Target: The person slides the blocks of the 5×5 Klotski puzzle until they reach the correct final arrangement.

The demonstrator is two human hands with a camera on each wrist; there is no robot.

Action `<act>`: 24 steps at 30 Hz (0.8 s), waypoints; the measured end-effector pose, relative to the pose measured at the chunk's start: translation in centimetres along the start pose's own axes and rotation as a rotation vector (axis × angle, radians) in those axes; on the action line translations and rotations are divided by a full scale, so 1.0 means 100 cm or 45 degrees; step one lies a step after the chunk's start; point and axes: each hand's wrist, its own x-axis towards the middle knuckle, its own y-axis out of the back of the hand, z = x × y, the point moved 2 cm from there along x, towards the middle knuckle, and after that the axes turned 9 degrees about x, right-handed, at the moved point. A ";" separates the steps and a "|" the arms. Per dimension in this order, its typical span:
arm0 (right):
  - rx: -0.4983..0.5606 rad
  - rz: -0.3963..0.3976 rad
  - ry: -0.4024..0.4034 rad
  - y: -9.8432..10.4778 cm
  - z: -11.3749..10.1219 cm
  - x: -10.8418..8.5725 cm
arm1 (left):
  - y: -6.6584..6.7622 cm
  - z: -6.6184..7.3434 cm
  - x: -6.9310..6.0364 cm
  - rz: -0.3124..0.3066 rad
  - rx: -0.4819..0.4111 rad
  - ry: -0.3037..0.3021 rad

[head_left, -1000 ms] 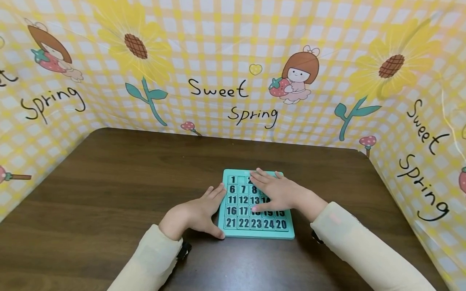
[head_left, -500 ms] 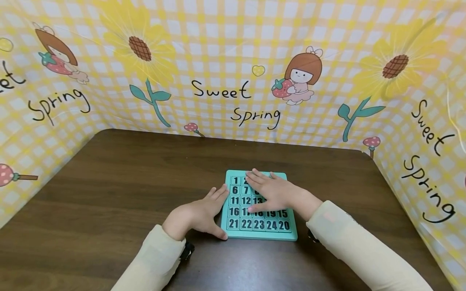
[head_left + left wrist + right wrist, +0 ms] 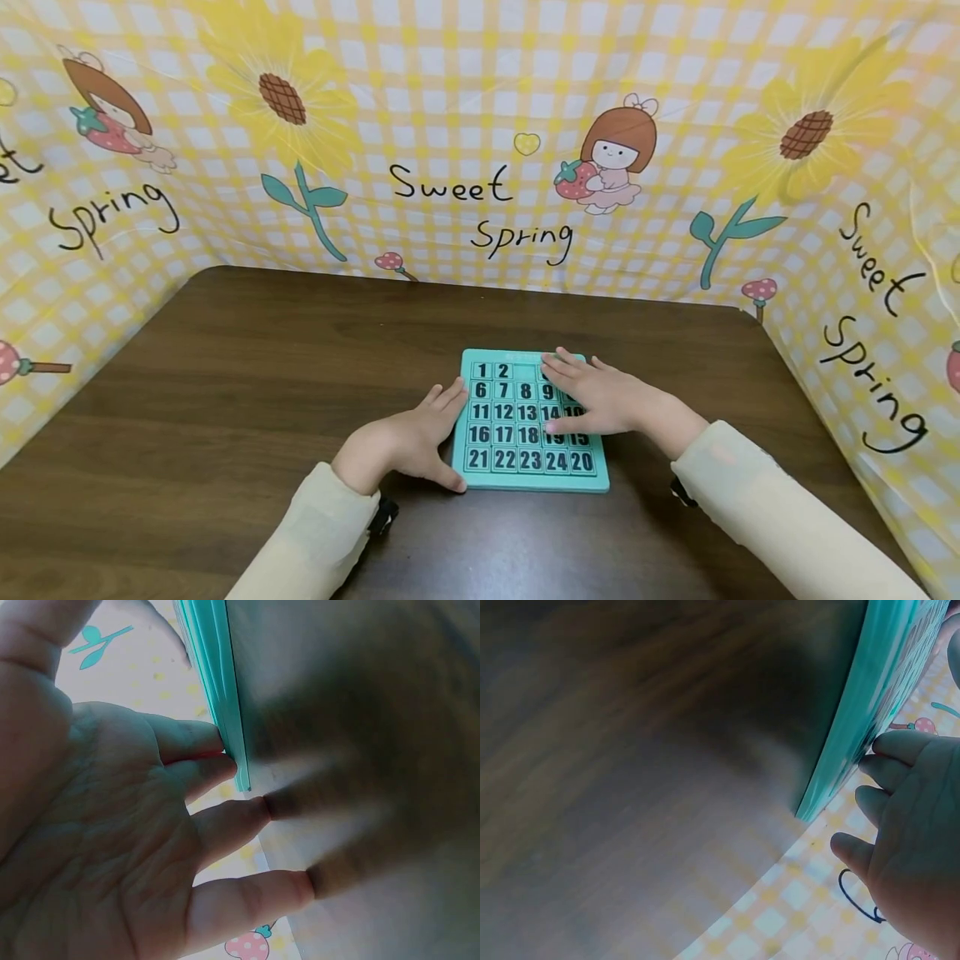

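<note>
A teal sliding number puzzle (image 3: 532,482) lies flat on the table in the head view. Its top row shows 1, 2 and then a vacant slot (image 3: 527,372). My left hand (image 3: 408,442) braces the puzzle's left side, fingers straight along the edge and thumb at the near left corner. Over the right part of the board, my right hand (image 3: 607,396) spreads its straight fingers, the fingertips on the top-row tile just right of the slot. It covers several right-hand tiles. In both wrist views the puzzle's side (image 3: 217,675) appears edge-on beside extended fingers.
The dark wooden table (image 3: 300,350) surrounds the puzzle. Yellow checked cloth (image 3: 450,100) with flowers and printed lettering stands along the back and both sides.
The 2 tile has slid left beside the 1, so the vacant slot is now in the third column. My right hand went left, then back right. The left hand has stayed put.
</note>
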 end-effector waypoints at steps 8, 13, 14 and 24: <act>-0.002 0.008 0.016 -0.003 0.000 0.000 | 0.000 -0.001 0.000 0.012 0.008 -0.008; -0.012 0.000 0.024 -0.004 -0.004 0.003 | 0.000 -0.001 0.001 0.011 0.001 -0.006; -0.017 -0.001 0.023 -0.004 -0.005 0.004 | 0.000 -0.001 0.001 0.011 0.000 -0.005; -0.052 0.000 0.039 -0.005 -0.015 0.015 | -0.001 -0.002 0.001 0.015 -0.004 -0.003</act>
